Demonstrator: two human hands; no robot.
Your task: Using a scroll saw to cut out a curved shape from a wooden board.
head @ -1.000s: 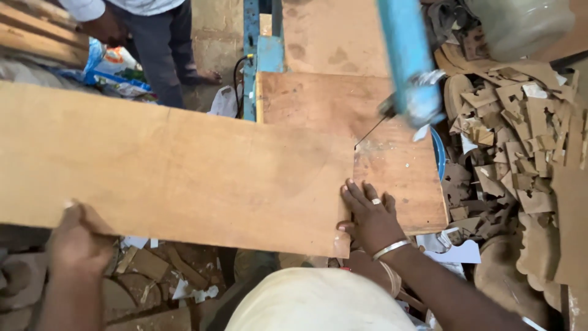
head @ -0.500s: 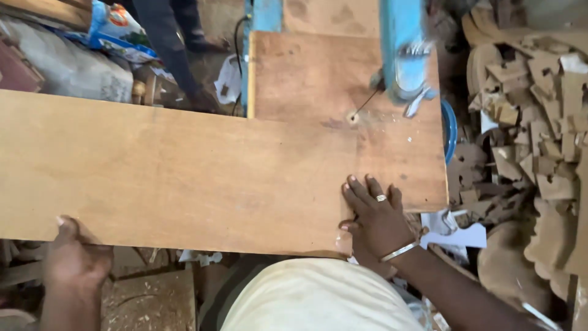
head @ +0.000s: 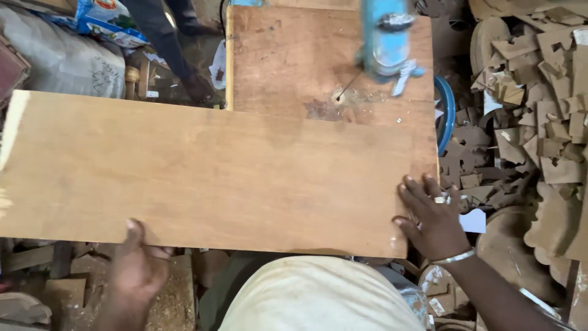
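Observation:
A long, wide plywood board (head: 208, 175) lies flat across the wooden saw table (head: 288, 55). My left hand (head: 138, 266) grips the board's near edge from below, thumb on top. At the board's right end my right hand (head: 432, 217) presses on the corner with fingers spread; it wears a ring and a metal bracelet. Beyond the board's far edge stands the blue saw arm (head: 386, 37), its thin blade (head: 346, 86) entering the table at a small hole. The board's far edge lies just short of the blade.
A heap of cut wooden offcuts (head: 533, 92) fills the right side. Another person's legs (head: 168, 43) stand beyond the table, next to a grey sack (head: 61, 61). Sawdust and scrap pieces (head: 67, 288) lie under the board at the left.
The board has slid to the right across the table; its right end now reaches the table's right edge. My right hand moved right with it. My left hand shifted right along the near edge.

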